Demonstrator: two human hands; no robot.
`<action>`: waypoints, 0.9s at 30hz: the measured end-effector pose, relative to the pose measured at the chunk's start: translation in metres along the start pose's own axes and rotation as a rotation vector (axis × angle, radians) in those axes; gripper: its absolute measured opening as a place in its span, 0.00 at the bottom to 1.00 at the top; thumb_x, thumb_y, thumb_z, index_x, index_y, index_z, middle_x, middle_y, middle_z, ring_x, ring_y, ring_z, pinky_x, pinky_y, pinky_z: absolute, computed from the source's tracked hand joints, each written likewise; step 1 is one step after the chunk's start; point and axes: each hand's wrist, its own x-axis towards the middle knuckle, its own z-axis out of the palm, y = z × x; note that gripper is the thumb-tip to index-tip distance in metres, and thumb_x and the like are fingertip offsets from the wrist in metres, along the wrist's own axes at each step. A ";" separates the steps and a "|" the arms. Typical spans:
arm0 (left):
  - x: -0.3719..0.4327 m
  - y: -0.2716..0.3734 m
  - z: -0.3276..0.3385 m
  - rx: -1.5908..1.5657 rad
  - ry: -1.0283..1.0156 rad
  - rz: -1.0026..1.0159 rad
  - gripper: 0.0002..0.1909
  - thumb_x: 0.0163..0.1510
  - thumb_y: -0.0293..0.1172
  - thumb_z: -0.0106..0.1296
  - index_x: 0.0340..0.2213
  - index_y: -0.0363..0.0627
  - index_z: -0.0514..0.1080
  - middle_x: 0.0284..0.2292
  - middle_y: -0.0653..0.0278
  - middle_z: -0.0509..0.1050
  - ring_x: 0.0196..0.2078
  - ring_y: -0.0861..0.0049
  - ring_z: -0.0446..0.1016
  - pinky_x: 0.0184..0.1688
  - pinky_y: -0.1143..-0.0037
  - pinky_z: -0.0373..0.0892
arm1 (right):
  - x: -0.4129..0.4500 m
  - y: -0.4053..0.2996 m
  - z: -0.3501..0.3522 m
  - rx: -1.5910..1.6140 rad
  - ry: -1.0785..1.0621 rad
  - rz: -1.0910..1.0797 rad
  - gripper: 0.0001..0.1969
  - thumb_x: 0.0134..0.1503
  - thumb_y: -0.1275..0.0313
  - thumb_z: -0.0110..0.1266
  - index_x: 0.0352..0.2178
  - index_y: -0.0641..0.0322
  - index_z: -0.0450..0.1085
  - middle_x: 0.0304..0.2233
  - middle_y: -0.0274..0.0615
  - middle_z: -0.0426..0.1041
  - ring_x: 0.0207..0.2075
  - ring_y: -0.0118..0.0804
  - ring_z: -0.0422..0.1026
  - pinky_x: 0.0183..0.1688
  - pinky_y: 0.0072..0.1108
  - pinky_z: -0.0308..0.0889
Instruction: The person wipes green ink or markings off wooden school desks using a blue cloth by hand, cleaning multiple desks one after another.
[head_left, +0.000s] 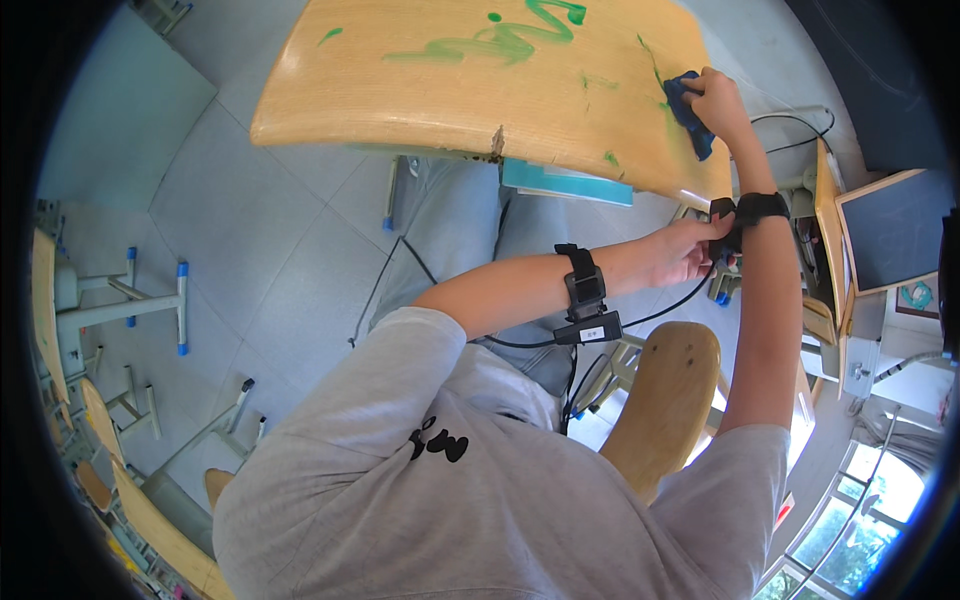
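Note:
My right hand (718, 101) presses a crumpled dark blue cloth (690, 116) onto the right end of a wooden desktop (450, 101). Green smears (510, 41) run across the top middle of the desktop, with smaller green marks near the cloth and the front edge. Below the desk's right corner, my left hand (686, 251) reaches across to my right wrist, its fingers at the black device on the wrist strap (757, 208). Its fingertips are partly hidden. Another black strap with a small box (585, 300) sits around my left forearm, and a black cable runs from it.
Teal and white books (566, 182) stick out under the desk's chipped front edge. A wooden chair back (664, 405) stands close on the right. Other desks and chairs (180, 307) are at the left, and a small framed blackboard (892, 229) is at the right.

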 end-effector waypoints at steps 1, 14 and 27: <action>-0.005 -0.001 0.004 -0.013 -0.010 0.042 0.14 0.53 0.44 0.47 0.35 0.47 0.65 0.31 0.69 0.70 0.30 0.79 0.68 0.30 0.79 0.62 | -0.001 0.002 0.003 0.004 -0.007 0.007 0.09 0.41 0.76 0.54 0.28 0.65 0.73 0.30 0.49 0.70 0.34 0.51 0.69 0.37 0.31 0.65; 0.001 -0.008 0.000 0.074 0.058 0.093 0.11 0.54 0.44 0.43 0.33 0.51 0.65 0.30 0.73 0.70 0.31 0.82 0.68 0.31 0.78 0.63 | 0.008 -0.003 0.005 0.004 -0.006 0.156 0.13 0.41 0.69 0.56 0.32 0.56 0.74 0.30 0.50 0.71 0.34 0.48 0.71 0.39 0.29 0.66; -0.025 0.009 0.002 0.714 0.306 0.167 0.18 0.52 0.42 0.48 0.39 0.44 0.62 0.35 0.66 0.68 0.38 0.78 0.66 0.41 0.76 0.63 | -0.011 -0.016 0.019 -0.080 0.193 0.049 0.10 0.45 0.74 0.52 0.31 0.61 0.73 0.31 0.47 0.67 0.32 0.49 0.69 0.36 0.32 0.65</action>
